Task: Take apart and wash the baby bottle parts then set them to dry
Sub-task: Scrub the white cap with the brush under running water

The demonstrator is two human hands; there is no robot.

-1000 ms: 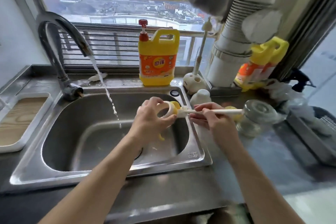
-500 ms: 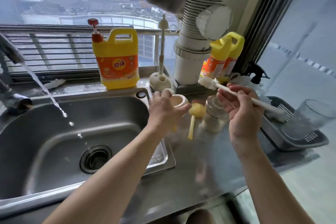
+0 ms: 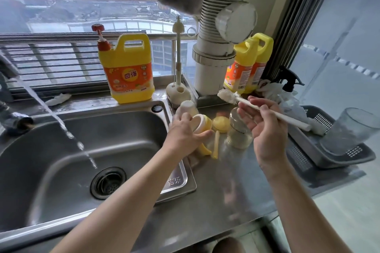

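My left hand gripped the ring, thumb and fingers curled round its rim, low over the worktop just beside the right rim of the sink. My right hand was turned palm up and pinched the brush by its handle, bristle end pointing toward the back left. Between my two hands the clear bottle sat on the worktop; I could not tell whether it stood or lay. Just left of it were the yellow cap and, nearer me, the straw, with a curved yellow piece showing below my left hand. Behind that hand a white cup sat mouth down, and behind it, at the back edge, the stand held a second brush upright. Along the back edge I saw the jug behind the sink, then the white pipe, two yellow containers and a sprayer toward the back right corner. At the right edge the grey basket held a tumbler, and the brush handle's end reached over its rim. A stream of water fell into the sink, left of the drain.
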